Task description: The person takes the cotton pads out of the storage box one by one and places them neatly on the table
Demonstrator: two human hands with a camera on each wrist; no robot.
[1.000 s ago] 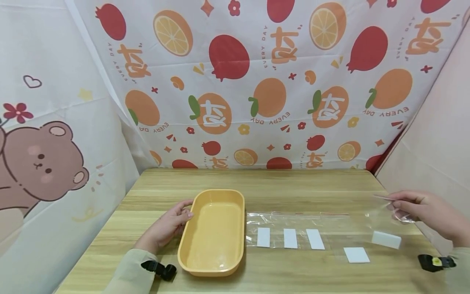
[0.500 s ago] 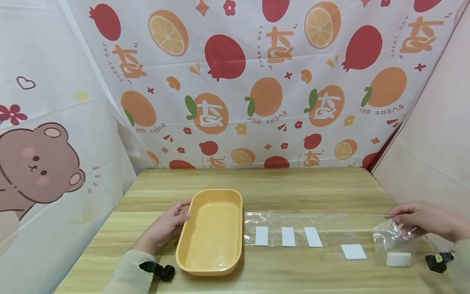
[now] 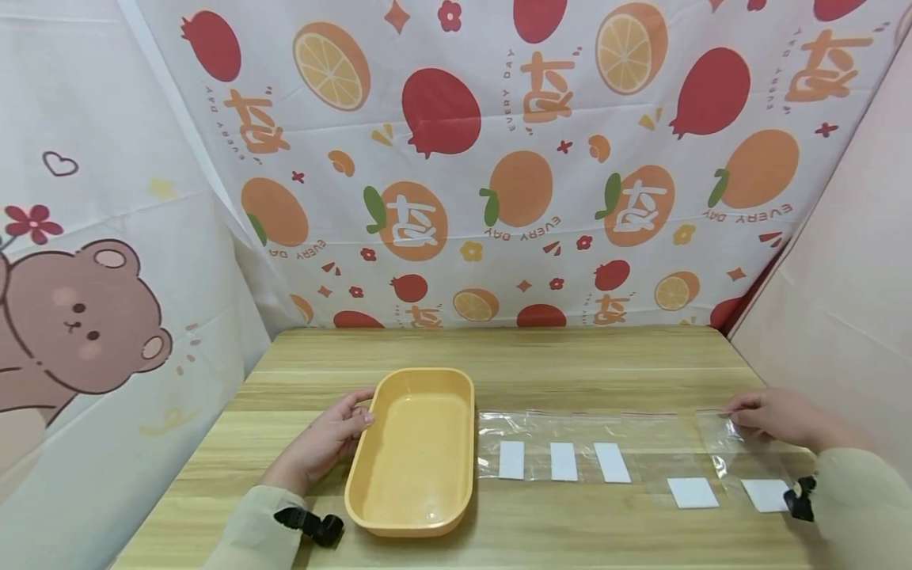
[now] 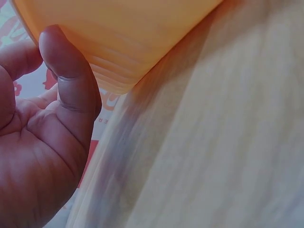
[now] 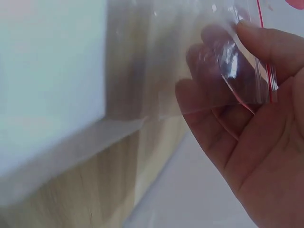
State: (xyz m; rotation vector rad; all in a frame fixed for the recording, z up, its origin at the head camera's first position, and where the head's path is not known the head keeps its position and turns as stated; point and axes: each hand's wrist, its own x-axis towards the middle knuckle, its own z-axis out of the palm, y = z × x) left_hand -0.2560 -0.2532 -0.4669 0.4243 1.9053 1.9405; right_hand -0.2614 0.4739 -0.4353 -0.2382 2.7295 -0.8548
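At the left of the table, my left hand [image 3: 335,434] holds the side of a yellow plastic tray [image 3: 413,455]. In the left wrist view its thumb [image 4: 69,71] lies along the tray's outer wall, with the index fingertip near the rim. At the right end of a row, my right hand [image 3: 780,419] pinches the top of a clear zip-lock bag [image 3: 723,455]. A white block [image 3: 765,495] lies in that bag's lower end, partly hidden by the wrist strap. Up close, the right wrist view shows the bag's red seal line [image 5: 271,80] between thumb and fingers.
Several more clear bags lie in a row right of the tray, with white pieces such as this block [image 3: 563,461] and this squarer one [image 3: 693,492]. The wooden table [image 3: 541,360] ends at a fruit-print cloth [image 3: 499,198]. White cloths hang at both sides.
My right hand has brought the hanging bag down and to the left, and its block now lies flat beside the row. The left hand and tray have stayed in place.
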